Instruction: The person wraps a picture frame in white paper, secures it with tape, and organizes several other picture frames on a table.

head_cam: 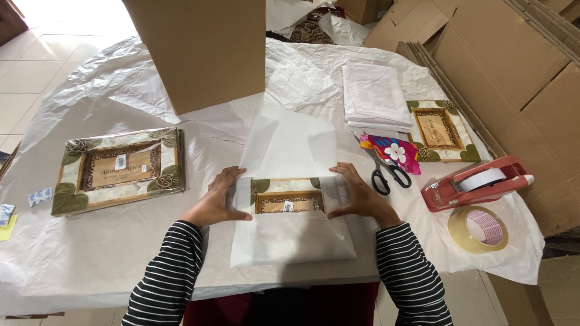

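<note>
A decorated picture frame lies on a sheet of white tissue paper at the table's near edge. The paper's lower part is folded up over the frame's bottom half. My left hand presses flat on the paper at the frame's left end. At the frame's right end my right hand presses flat on the paper. The fingers of both hands are spread and neither grips anything. Only the frame's top strip with green leaf corners shows.
A second frame lies at the left, a third at the right beside folded tissue sheets. Black scissors, a floral cloth, a red tape dispenser and a tape roll sit right. A cardboard box stands behind.
</note>
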